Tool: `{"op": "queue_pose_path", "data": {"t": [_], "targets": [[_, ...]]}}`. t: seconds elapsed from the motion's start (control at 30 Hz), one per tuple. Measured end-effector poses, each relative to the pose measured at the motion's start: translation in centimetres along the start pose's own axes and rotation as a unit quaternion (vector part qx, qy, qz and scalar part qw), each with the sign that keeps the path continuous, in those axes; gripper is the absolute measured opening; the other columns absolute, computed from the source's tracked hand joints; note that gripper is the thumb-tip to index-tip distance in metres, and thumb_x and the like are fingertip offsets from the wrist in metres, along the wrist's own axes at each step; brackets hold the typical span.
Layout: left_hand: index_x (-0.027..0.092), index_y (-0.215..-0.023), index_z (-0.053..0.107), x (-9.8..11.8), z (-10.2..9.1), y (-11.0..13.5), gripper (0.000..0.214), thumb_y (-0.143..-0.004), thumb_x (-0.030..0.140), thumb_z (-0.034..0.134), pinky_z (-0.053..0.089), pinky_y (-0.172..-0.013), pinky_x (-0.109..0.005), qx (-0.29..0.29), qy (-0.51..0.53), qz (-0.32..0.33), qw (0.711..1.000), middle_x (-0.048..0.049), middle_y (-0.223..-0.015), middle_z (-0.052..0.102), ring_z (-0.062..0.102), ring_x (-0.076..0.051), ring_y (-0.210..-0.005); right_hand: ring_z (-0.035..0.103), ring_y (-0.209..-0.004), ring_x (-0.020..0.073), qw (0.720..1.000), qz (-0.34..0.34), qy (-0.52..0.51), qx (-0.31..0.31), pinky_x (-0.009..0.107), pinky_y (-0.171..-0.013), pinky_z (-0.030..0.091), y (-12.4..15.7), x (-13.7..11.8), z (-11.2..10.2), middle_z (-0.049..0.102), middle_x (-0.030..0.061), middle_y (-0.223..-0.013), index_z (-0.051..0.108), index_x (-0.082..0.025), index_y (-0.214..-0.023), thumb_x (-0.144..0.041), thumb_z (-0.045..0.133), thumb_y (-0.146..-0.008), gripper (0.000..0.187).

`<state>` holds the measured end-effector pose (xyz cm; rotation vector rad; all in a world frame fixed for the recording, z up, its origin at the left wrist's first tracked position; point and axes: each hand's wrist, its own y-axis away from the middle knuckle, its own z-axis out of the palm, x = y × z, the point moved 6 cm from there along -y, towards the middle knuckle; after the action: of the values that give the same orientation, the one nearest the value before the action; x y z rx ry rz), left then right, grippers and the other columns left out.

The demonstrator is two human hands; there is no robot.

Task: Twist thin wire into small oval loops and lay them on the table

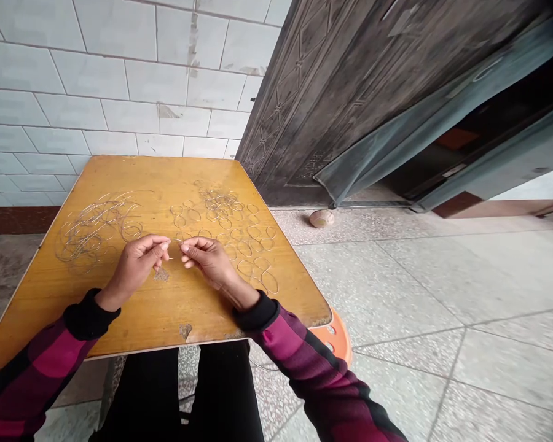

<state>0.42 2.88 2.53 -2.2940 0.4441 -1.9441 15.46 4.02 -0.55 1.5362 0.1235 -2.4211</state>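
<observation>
My left hand (141, 264) and my right hand (209, 261) face each other over the middle of a yellow wooden table (138, 325). Thumb and forefinger of each are pinched on a thin wire (174, 240) that spans the small gap between them. To the left of my left hand lies a loose tangle of curved wires (94, 224). Beyond and to the right of my right hand are several wires bent into double loops (260, 238), some spread singly. A denser heap of looped wires (219, 201) sits near the table's far right.
White wall tiles (115, 80) rise behind the table's far edge. An orange stool (336, 337) shows under the near right corner. A round, ball-like object (321, 218) lies on the floor by a dark carved door (295, 110) and a grey-blue curtain (396, 141).
</observation>
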Motion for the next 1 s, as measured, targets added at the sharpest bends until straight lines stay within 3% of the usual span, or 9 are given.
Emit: {"op": "queue_pose_path", "data": {"t": [0.2, 0.37, 0.57, 0.77, 1.0], "targets": [[0.015, -0.092, 0.071, 0.0, -0.1, -0.1, 0.02, -0.084, 0.028, 0.057, 0.04, -0.044, -0.02, 0.004, -0.086, 0.03, 0.996, 0.0021, -0.057, 0.062, 0.048, -0.008, -0.043, 0.065, -0.056, 0.0076, 0.999, 0.019, -0.008, -0.031, 0.017, -0.053, 0.053, 0.0, 0.7, 0.1, 0.069, -0.0018, -0.065, 0.07, -0.016, -0.075, -0.035, 0.089, -0.054, 0.034], [0.017, -0.083, 0.073, 1.0, -0.4, -0.1, 0.016, -0.084, 0.023, 0.058, 0.046, -0.057, -0.024, 0.027, -0.186, 0.116, 0.975, -0.0025, -0.07, 0.071, 0.061, -0.012, -0.06, 0.066, -0.056, 0.0075, 0.998, 0.04, -0.02, -0.051, 0.016, -0.054, 0.055, 0.1, 0.9, 0.1, 0.071, -0.0016, -0.068, 0.073, -0.015, -0.08, -0.03, 0.09, -0.054, 0.034], [0.017, -0.084, 0.073, 1.7, 0.0, 0.2, 0.019, -0.087, 0.019, 0.055, 0.045, -0.059, -0.026, -0.009, -0.24, 0.208, 0.948, -0.0039, -0.072, 0.069, 0.06, -0.014, -0.063, 0.07, -0.064, 0.0073, 0.982, 0.137, -0.065, -0.112, 0.014, -0.062, 0.058, 0.7, 1.4, 0.5, 0.074, 0.0006, -0.075, 0.074, -0.014, -0.087, -0.022, 0.087, -0.061, 0.03], [0.019, -0.091, 0.074, 1.7, 0.4, 0.5, 0.024, -0.091, 0.019, 0.049, 0.044, -0.061, -0.026, -0.049, -0.291, 0.233, 0.926, -0.0038, -0.073, 0.065, 0.058, -0.014, -0.065, 0.072, -0.066, 0.01, 0.968, 0.19, -0.097, -0.129, 0.017, -0.064, 0.061, 1.0, 1.7, 0.7, 0.075, 0.0052, -0.076, 0.073, -0.009, -0.089, -0.023, 0.08, -0.072, 0.023], [0.019, -0.094, 0.074, 1.4, 0.8, 0.7, 0.024, -0.092, 0.022, 0.05, 0.045, -0.062, -0.025, -0.078, -0.273, 0.244, 0.927, -0.0048, -0.076, 0.065, 0.059, -0.014, -0.067, 0.07, -0.059, 0.0088, 0.972, 0.193, -0.052, -0.127, 0.015, -0.057, 0.058, 1.0, 1.7, 0.6, 0.075, 0.0041, -0.071, 0.073, -0.009, -0.082, -0.022, 0.082, -0.068, 0.021]]}}
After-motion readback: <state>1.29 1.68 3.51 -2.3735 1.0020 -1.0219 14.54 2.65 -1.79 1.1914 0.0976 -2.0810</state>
